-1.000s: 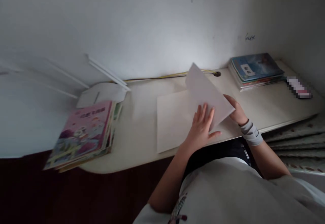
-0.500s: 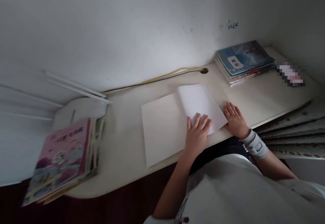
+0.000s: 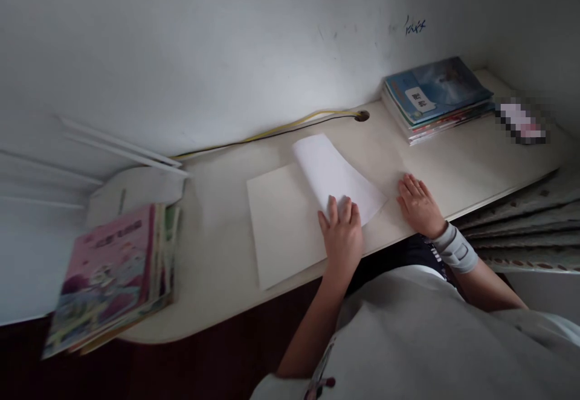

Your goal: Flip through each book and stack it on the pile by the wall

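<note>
A white sheet of paper (image 3: 333, 173) lies bent over on the desk (image 3: 217, 237), its far left edge curved up. Under its left side is a larger, cream-coloured flat sheet (image 3: 281, 225). My left hand (image 3: 343, 234) rests on the near part of the white paper with fingers spread. My right hand (image 3: 420, 205) lies flat on the desk, just right of the paper's corner and apart from it, with a grey band (image 3: 457, 249) around the wrist. What is under my left palm is hidden.
A stack of books (image 3: 437, 95) with a blue cover stands at the back right, beside a blurred-out object (image 3: 521, 122). Magazines with a pink cover (image 3: 109, 267) lie at the left end. A yellow cable (image 3: 290, 125) runs along the wall to a desk hole (image 3: 362, 116).
My left hand and the white paper have slid left across the cream sheet. The paper's right corner has come away from my right hand, which stays in place.
</note>
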The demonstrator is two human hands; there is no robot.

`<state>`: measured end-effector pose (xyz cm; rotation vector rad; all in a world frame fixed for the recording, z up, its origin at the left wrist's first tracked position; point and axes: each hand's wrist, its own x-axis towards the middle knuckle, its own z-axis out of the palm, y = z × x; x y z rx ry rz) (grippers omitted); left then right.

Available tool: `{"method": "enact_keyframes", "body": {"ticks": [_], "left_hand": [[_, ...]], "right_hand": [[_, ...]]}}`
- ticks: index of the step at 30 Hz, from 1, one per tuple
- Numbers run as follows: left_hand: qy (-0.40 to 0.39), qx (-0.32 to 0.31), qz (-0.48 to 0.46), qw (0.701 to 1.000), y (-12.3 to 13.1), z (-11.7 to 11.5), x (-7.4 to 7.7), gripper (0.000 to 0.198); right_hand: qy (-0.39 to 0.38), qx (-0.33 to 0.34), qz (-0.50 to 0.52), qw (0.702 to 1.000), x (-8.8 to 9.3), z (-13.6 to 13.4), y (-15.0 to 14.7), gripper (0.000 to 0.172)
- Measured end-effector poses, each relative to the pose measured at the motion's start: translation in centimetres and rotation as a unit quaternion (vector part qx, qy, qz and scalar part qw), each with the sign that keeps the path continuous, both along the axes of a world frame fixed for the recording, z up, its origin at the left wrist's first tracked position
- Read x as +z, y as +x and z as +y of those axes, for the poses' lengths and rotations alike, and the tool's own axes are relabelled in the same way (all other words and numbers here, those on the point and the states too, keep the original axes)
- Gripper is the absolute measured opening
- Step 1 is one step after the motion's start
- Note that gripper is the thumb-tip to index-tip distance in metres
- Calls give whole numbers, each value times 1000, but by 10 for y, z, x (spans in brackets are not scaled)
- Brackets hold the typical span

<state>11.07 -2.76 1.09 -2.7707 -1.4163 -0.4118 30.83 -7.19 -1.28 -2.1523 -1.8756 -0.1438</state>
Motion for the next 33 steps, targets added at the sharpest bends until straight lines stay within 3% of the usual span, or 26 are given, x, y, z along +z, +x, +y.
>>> {"method": "enact_keyframes", "body": {"ticks": [6, 11, 26, 33], "left_hand": [[-10, -20, 9, 1000, 0, 2, -1, 40], [-3, -43, -2, 999, -3, 3, -5, 40], [-11, -45, -11, 999, -4, 2, -4, 40], [2, -85, 14, 996, 20, -3, 5, 36]], "right_hand": [[23, -1, -11, 1000, 6, -3, -13, 41], [7, -6, 23, 1000, -1, -2, -22, 45], [54, -14, 70, 996, 1, -1, -1, 36], [98, -17, 138, 985, -1, 0, 6, 35]]}}
